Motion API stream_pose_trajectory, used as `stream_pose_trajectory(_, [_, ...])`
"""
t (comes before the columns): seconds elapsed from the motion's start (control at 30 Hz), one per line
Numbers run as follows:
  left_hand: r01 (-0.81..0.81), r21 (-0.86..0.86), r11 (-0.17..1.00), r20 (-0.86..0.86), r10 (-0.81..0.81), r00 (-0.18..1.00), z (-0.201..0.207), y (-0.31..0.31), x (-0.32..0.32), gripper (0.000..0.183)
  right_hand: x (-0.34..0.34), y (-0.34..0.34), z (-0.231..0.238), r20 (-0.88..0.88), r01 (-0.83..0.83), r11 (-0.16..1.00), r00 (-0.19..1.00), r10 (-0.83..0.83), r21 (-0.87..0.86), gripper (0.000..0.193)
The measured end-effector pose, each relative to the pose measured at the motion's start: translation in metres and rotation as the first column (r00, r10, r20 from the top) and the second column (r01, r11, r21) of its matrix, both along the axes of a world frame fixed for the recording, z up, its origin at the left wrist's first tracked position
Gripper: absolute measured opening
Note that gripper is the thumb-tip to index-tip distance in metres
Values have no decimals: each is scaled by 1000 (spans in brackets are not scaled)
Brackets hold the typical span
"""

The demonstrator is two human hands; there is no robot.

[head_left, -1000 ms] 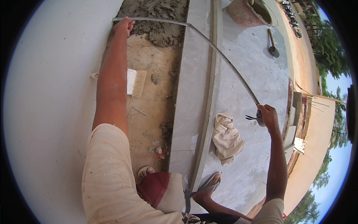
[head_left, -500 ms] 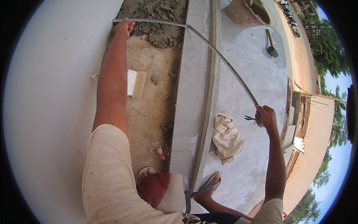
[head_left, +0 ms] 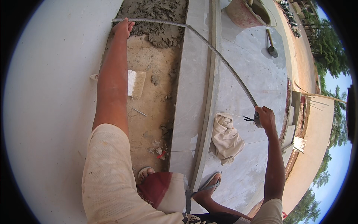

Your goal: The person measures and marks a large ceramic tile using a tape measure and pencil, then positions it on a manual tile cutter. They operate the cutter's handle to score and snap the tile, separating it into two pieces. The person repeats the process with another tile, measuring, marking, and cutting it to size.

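My left hand (head_left: 123, 27) is at the far end of the trench by the white wall, its fingers closed on the end of a tape measure's blade (head_left: 229, 65). From there the blade runs right above wet mortar (head_left: 164, 18), bends at the tile edge and slopes down to its case (head_left: 257, 120). My right hand (head_left: 266, 117) is wrapped round that dark case, with a black strap hanging from it. Below my left forearm, a wide brush (head_left: 137, 84) with pale bristles lies on the sandy bed, its handle partly hidden by the arm.
A long straight bar (head_left: 206, 130) lies on the grey tiles (head_left: 246, 82). Beside it is a crumpled beige cloth (head_left: 227, 140). A mortar bucket (head_left: 244, 14) and a mallet (head_left: 272, 48) stand farther off. The white wall (head_left: 48, 93) borders the left side.
My right hand and the tape case have shifted very slightly left. My left hand holds its place by the wall.
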State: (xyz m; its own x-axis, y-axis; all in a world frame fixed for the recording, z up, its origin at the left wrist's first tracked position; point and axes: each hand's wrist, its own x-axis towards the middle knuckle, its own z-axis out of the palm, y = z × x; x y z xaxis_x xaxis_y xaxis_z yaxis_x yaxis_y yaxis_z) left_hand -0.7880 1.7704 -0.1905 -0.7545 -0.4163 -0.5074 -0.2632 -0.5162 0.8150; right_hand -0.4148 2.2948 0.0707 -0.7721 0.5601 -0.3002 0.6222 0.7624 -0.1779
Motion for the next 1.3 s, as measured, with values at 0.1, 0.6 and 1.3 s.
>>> stream_pose_trajectory(0.1, [-13, -12, 1000, -4, 13, 1000, -5, 0, -3, 29, -1, -1, 0, 3, 6, 1000, 1000, -6, -3, 39])
stream_pose_trajectory(0.6, [-60, -40, 997, -7, 60, 998, -6, -1, -2, 34, 1, -1, -9, 4, 15, 999, 1000, -15, -39, 39])
stream_pose_trajectory(1.3, [76, 40, 996, -70, -73, 995, 58, 4, 80, 13, 90, 46, 41, 88, -34, 999, 995, 37, -30, 41])
